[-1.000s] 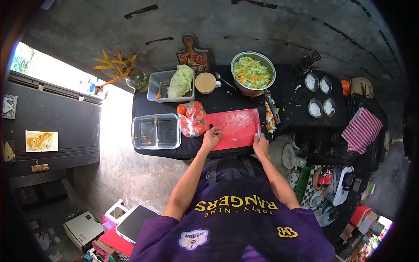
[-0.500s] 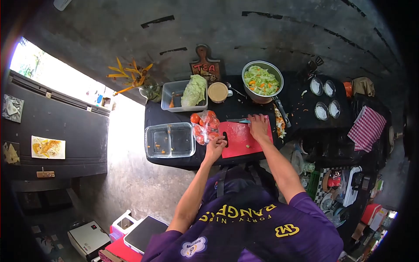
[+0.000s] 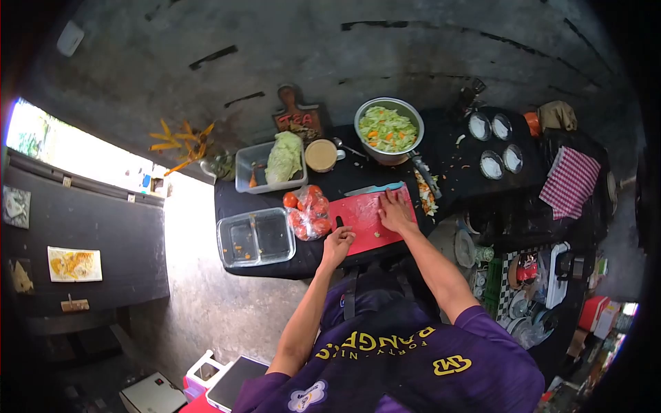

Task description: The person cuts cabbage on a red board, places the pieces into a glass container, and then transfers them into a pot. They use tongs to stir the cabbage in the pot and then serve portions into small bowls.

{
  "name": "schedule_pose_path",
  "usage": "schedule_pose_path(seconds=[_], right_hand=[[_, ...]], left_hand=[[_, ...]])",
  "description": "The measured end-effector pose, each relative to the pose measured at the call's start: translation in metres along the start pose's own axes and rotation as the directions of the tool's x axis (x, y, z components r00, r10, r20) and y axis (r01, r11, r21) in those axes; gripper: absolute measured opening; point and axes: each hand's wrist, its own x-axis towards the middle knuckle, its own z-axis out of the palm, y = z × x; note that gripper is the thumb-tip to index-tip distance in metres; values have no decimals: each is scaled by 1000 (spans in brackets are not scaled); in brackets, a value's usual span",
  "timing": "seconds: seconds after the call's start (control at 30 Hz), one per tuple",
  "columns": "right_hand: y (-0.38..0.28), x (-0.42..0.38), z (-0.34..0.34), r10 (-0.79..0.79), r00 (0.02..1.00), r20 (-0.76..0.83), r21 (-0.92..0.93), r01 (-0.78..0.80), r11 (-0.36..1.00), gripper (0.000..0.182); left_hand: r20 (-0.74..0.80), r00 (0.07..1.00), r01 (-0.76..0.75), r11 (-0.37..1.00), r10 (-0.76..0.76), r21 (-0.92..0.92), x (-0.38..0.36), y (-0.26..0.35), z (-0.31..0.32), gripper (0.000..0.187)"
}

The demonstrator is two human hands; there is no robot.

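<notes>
My right hand [image 3: 394, 212] lies on the red cutting board [image 3: 365, 239] with its fingers spread. Just beyond its fingertips, along the board's far edge, rests a knife [image 3: 375, 189] with a blue handle. My left hand [image 3: 338, 244] is at the board's left end, by the dark handle slot. Its fingers are curled together, and anything between them is too small to make out. A clear plastic bag of tomatoes [image 3: 311, 213] sits beside the board, past my left hand. A small pale scrap [image 3: 376, 235] lies on the board.
A divided glass dish [image 3: 256, 237] stands at left. Behind it, a plastic tub [image 3: 242, 168] holds a cabbage [image 3: 284, 158]. A lidded mug [image 3: 321, 156] and a pot of chopped vegetables [image 3: 389, 129] stand at the back. Vegetable scraps [image 3: 425, 196] lie right of the board.
My right hand has come away from the knife and now lies flatter on the board, nearer me. My left hand stays by the board's left end. The whole view has shifted slightly.
</notes>
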Motion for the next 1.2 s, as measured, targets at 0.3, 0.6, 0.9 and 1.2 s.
schedule_pose_path(seconds=[0.3,0.6,0.9,1.2], right_hand=[[40,-34,-45,-339,901,272,564,136,814,31],[227,-36,-211,-248,964,97,841,54,538,25],[313,45,-305,35,947,-321,648,192,737,48],[300,114,-306,-212,902,-377,377,358,854,53]], left_hand=[[-182,965,-197,980,188,-29,17,77,50,31],[-137,896,-420,906,422,47,103,224,246,31],[-341,793,-338,830,505,443,250,289,367,90],[-347,861,-279,916,371,287,239,321,381,47]])
